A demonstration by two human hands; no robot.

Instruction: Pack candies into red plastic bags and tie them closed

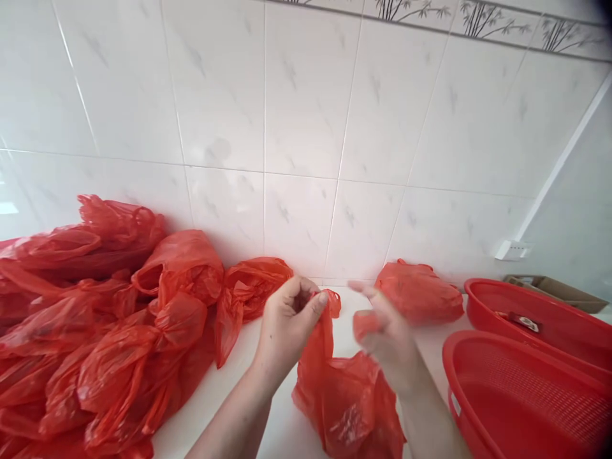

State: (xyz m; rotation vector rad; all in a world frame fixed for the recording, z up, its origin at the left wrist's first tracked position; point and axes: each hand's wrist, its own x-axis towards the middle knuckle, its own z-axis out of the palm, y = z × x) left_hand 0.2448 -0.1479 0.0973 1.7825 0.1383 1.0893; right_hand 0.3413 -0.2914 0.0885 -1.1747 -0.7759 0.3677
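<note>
Red bag (354, 408) lies nearest, between 5 and 6 o'clock from the view's centre, mouth up and crumpled, on a white desk (186, 421). At 8 o'clock a heap (115, 363) of red bags crowds the desk back to the tiled wall (301, 121). Just beside the heap, between 7 and 8 o'clock, is 1 loose bag (253, 280). Toward 4 o'clock a bulging bag (418, 293) sits near the wall, beyond the right hand (387, 338). Also toward 4 o'clock, the near basket (449, 363) has its rim close beside the right forearm, hemming that side; the far basket (482, 290) is behind it, holding a small item (523, 322) too unclear to name. Past that, near 3 o'clock, are a box (568, 294) and a socket (512, 250).

Both forearms rise from the lower edge, slanting inward. The left hand (291, 312) pinches the red bag's raised strip between thumb and bent fingers. The right hand is blurred, 1 finger stretched toward 11 o'clock; red shows by its fingers, but I cannot tell whether it grips anything.
</note>
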